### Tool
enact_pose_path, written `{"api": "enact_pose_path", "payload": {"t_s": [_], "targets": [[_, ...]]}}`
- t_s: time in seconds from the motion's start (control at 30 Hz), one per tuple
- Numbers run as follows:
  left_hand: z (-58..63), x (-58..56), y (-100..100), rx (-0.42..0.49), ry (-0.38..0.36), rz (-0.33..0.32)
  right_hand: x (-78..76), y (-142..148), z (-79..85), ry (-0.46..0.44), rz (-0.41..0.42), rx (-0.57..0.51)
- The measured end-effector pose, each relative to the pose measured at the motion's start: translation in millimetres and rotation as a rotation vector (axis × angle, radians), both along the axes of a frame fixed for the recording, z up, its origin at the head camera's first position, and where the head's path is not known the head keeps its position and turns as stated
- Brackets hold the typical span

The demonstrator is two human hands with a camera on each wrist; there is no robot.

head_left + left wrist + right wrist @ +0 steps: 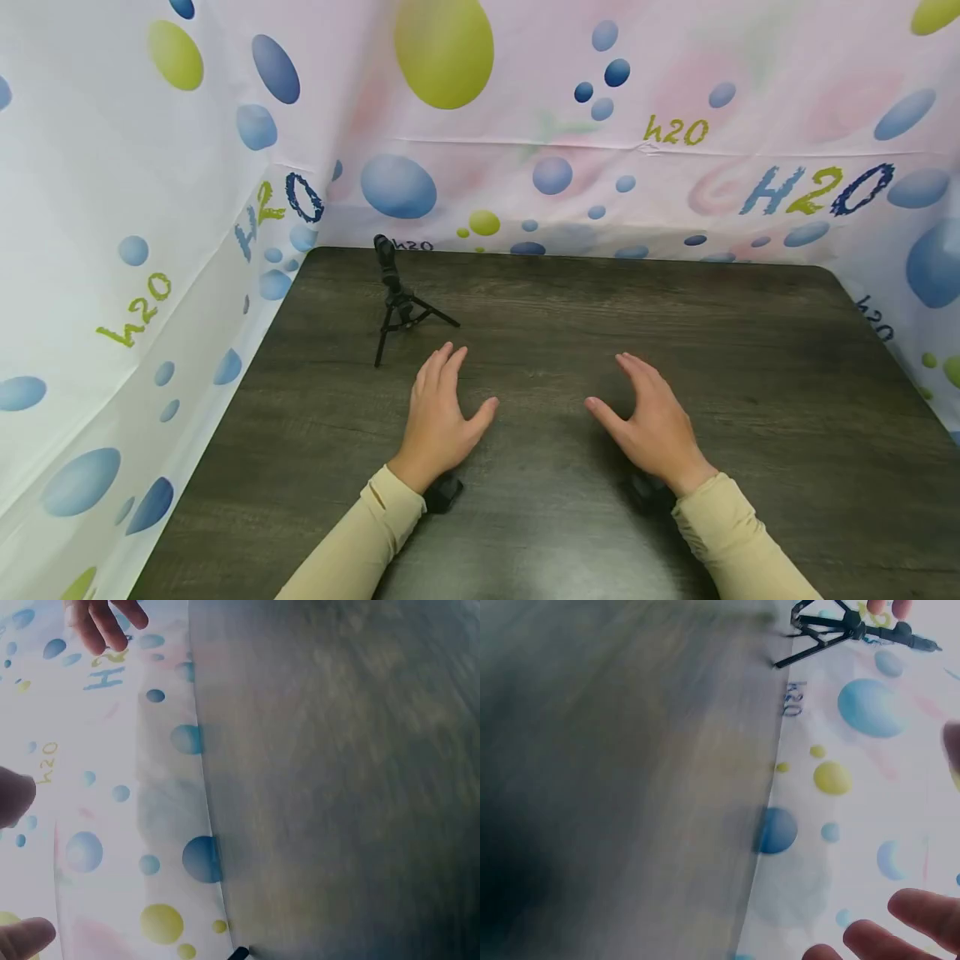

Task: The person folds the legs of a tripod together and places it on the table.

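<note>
In the head view my left hand [437,421] hovers over the dark wooden table [525,317], fingers extended and thumb spread to the right. Nothing lies between its fingers. Opposite it, my right hand [654,421] is held with its thumb pointing left and its fingers loosely extended, also holding nothing. A small black tripod [401,304] stands on three legs just beyond the left hand, apart from its fingertips. The right wrist view shows the same tripod [847,626] at the top, with some of the right hand's fingertips [877,937] at the lower right.
A white curtain [480,192] printed with blue and green drops and "H2O" lettering hangs behind the table and along its left and right sides. Dark wrist devices [444,493] sit under both wrists, below tan sleeves [360,542].
</note>
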State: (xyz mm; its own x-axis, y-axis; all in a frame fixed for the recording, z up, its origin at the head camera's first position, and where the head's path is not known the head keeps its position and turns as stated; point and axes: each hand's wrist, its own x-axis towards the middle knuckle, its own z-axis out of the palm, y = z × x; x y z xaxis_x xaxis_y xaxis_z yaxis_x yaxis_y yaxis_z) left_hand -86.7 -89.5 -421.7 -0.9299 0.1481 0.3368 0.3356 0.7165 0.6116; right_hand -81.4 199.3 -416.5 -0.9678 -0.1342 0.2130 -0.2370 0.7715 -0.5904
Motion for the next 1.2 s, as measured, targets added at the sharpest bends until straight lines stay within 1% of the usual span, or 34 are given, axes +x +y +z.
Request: {"api": "enact_pose_path", "payload": {"t_s": [0.2, 0.33, 0.5, 0.8, 0.97, 1.1, 1.2], "targets": [[2.6, -3.7, -8, 0.062, 0.058, 0.032, -6.9, -18, 5.8, 0.040, 0.047, -0.015], [6.0, -5.5, -13, 0.090, 0.059, 0.060, -11.6, -29, 7.7, 0.038, 0.080, -0.029], [9.5, -8.4, -23, 0.129, 0.052, 0.096, -17.4, -43, 9.7, 0.028, 0.147, -0.053], [17.3, -22.1, -51, 0.139, 0.089, 0.173, -41.1, -70, 24.5, 0.092, 0.248, -0.056], [16.6, -26.0, -60, 0.163, 0.052, 0.213, -50.6, -85, 31.3, 0.110, 0.296, -0.074], [11.4, -28.6, -66, 0.169, 0.012, 0.237, -53.7, -95, 32.8, 0.107, 0.337, -0.083], [7.7, -30.9, -71, 0.177, -0.007, 0.263, -55.9, -101, 34.3, 0.108, 0.352, -0.093]]}}
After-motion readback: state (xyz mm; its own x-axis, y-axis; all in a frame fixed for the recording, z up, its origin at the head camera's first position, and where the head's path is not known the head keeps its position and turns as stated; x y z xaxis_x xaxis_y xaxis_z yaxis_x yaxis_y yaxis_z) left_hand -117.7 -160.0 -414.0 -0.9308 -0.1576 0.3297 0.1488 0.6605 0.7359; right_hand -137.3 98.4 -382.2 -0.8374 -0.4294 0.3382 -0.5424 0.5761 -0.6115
